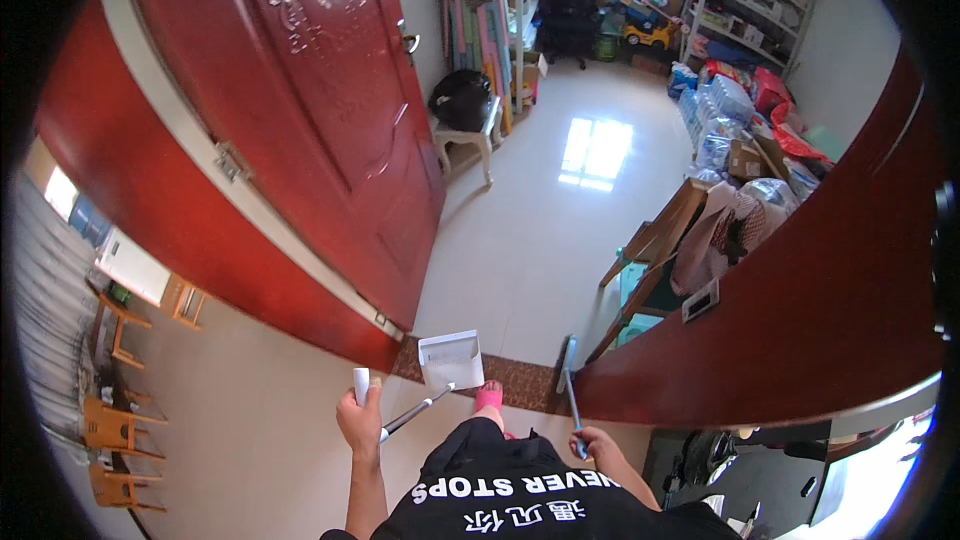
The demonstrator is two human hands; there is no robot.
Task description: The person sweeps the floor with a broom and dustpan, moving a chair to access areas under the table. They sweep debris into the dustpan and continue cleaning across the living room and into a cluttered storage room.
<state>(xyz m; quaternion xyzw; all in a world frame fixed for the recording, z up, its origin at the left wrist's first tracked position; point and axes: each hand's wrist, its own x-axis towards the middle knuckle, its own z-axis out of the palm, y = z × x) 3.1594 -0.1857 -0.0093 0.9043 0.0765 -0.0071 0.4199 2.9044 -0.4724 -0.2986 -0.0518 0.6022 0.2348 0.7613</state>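
My left hand (360, 418) is closed around the white-ended handle of a long-handled dustpan (452, 361). The dustpan's white pan rests over the brown speckled threshold (517, 382), just ahead of my foot in a pink slipper (489, 396). On the other side, my right hand (592, 444) grips the blue-grey handle of a broom (573, 397). The broom's narrow head (568, 364) is down by the right end of the threshold, close to the door frame. Whether any dirt lies in the pan is too small to tell.
A red carved door (322, 90) stands swung inward on the left. Beyond it are a white stool (480, 136) with a black bag (460, 100), a wooden easel-like frame (652, 240), piled bottle packs (724, 101), and shelves (750, 0). Wooden chairs (112, 424) stand far left.
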